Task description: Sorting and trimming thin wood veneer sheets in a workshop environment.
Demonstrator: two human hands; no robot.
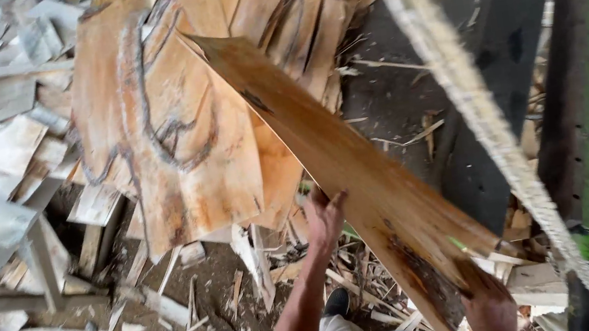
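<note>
Grip: your left hand (324, 219) clasps veneer sheet (346, 169) mid-edge, right hand (491, 307) closed on near end. Sheet slants centre, far tip over veneer stack (165, 130). Risk: thin sheet may crack w/ flex; rope (471, 100) at right could snag.

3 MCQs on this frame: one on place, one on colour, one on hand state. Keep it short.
1. Where is the left hand?
A. on the veneer sheet's left edge
B. on the rope
C. on the ground

2. What colour is the post on the right?
A. red
B. dark with a green strip
C. white

3. What is the right hand doing?
A. hanging free
B. gripping the sheet's near end
C. holding a tool

Answers:
1 A, the fingers curl over that edge.
2 B, green shows down its side.
3 B, it clasps the dark near end.
</note>
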